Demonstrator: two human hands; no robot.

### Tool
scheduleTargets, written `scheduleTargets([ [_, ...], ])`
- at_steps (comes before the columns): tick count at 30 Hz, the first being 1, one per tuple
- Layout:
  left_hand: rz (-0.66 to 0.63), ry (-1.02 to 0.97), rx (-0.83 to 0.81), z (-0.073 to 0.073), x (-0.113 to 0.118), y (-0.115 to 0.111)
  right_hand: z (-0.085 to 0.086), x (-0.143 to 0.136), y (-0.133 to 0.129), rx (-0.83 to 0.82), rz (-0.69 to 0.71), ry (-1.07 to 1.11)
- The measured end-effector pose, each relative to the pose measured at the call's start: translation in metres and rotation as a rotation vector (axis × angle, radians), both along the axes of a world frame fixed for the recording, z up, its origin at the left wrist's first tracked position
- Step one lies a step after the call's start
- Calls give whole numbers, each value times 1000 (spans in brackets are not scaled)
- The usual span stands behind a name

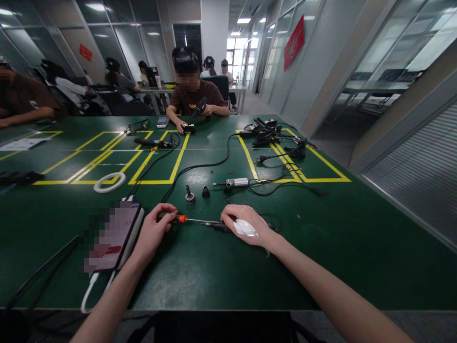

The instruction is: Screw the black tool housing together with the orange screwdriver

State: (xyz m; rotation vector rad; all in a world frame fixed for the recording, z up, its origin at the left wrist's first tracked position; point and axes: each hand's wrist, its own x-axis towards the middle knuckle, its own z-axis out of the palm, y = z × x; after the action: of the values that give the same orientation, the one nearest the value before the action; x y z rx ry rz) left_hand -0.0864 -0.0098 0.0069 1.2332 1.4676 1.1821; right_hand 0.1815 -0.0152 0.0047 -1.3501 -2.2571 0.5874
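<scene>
My left hand (153, 233) is wrapped round the handle of a screwdriver (182, 218) with an orange collar. Its thin metal shaft points right, toward a black rod-shaped tool (222, 227) with a narrow metal end. Closed over that black tool is my right hand (246, 220), which has a white patch taped to its back; a thin cable curls behind it. Whether the screwdriver tip touches the tool I cannot tell. Just beyond my hands stand a metal nozzle piece (190, 196) and a black collar (205, 192), with several tiny bits nearby.
A phone (119, 233) with a white cable lies at left, near a white tape ring (109, 182). Ahead lies a silver-bodied tool (236, 182). Black cables (264, 131) are heaped at the back right. Across the table a person (198, 95) holds a power drill (199, 107).
</scene>
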Motion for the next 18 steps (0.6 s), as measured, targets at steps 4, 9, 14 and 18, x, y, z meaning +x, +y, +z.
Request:
scheduleTargets([
  [4, 5, -29, -13, 3, 1, -1, 2, 0, 0, -13, 5, -16],
  [9, -8, -1, -1, 3, 1, 0, 2, 0, 0, -15, -5, -13],
  [14, -2, 61, 26, -2, -1, 1, 4, 0, 0, -32, 6, -6],
  [18, 16, 107, 55, -4, -1, 1, 4, 0, 0, -27, 6, -10],
])
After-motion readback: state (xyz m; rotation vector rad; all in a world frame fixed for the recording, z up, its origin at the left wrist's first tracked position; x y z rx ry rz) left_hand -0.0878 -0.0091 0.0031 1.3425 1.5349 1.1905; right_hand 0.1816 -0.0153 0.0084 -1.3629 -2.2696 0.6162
